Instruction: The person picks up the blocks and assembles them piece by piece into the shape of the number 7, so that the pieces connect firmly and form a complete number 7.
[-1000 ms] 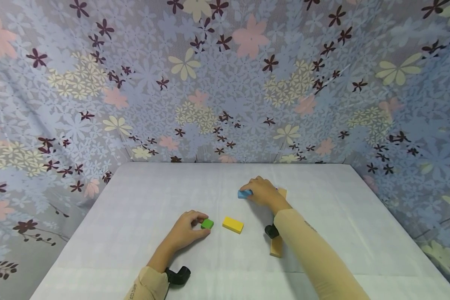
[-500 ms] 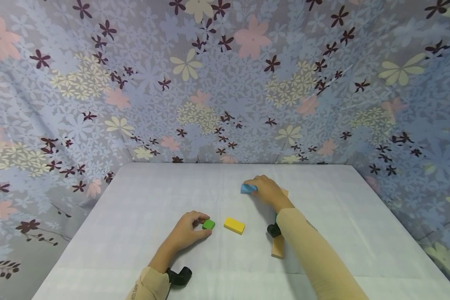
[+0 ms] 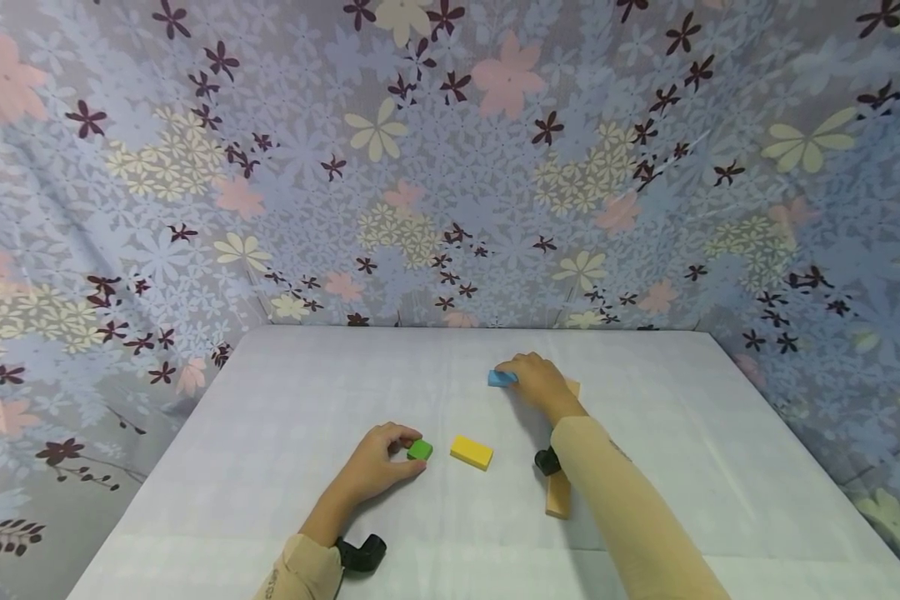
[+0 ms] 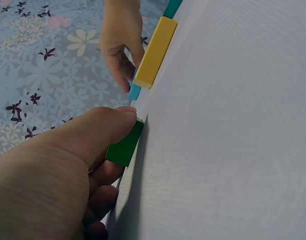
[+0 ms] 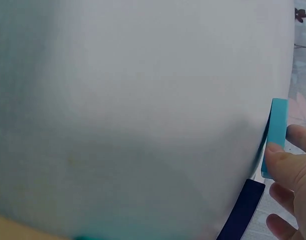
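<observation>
My left hand (image 3: 378, 462) pinches a small green block (image 3: 420, 450) between thumb and fingers, close over the white table. In the left wrist view the green block (image 4: 125, 146) shows its long side under the thumb. Farther back, my right hand (image 3: 537, 386) grips a light blue block (image 3: 501, 378) at its right part. The right wrist view shows the thumb along the face of the blue block (image 5: 277, 122). A dark navy block (image 5: 242, 207) lies right beside the blue one in that view. Between the two hands lies a yellow block (image 3: 472, 452).
A light wooden block (image 3: 558, 496) lies under the right forearm, partly covered by it. Another wooden piece (image 3: 573, 387) shows behind the right wrist. A teal block (image 4: 172, 7) appears beyond the yellow one. Flowered cloth (image 3: 450, 167) hangs round the white table (image 3: 330, 367).
My right hand has carried the blue block slightly back and to the right; tilted half a second ago, it now looks flatter. The left hand stays at the green block.
</observation>
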`<state>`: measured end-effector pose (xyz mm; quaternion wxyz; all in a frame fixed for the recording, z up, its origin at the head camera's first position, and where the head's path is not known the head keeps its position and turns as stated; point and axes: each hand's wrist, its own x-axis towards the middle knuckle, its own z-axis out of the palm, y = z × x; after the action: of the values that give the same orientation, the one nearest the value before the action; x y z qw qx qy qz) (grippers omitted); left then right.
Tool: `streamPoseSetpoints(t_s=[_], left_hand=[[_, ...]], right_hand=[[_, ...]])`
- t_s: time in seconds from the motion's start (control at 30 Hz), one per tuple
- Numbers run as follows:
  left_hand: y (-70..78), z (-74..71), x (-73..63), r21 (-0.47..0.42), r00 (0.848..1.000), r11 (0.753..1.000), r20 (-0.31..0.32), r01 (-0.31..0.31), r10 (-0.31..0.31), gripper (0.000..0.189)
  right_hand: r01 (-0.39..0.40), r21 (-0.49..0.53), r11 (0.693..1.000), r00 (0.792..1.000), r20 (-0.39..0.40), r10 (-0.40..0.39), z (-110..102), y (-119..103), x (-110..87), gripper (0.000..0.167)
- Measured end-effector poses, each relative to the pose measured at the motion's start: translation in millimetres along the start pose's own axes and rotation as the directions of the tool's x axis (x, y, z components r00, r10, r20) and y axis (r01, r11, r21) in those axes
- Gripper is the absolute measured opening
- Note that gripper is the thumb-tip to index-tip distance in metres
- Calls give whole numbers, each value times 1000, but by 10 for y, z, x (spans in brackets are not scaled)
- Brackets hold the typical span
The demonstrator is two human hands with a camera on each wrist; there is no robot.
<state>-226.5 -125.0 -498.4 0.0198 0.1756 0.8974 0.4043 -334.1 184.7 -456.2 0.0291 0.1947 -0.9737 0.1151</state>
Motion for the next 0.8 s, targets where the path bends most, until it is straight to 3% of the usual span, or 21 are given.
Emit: streamPoseSetpoints(t_s=[0.17, 0.57, 0.8], left_hand=[[0, 8, -5, 14, 1000, 1000, -4, 3, -3, 38], [-10, 12, -2, 21, 1000, 1000, -9, 8, -8, 37], [-8, -1, -2, 29, 1000, 1000, -10, 2, -2, 37]], right_hand=[[-10, 5, 1000, 1000, -8, 10, 15, 25, -11, 38], [-92, 66, 994, 991, 106, 85, -26, 38, -21, 41], [-52, 33, 998, 996, 80, 50, -18, 45, -12, 45]])
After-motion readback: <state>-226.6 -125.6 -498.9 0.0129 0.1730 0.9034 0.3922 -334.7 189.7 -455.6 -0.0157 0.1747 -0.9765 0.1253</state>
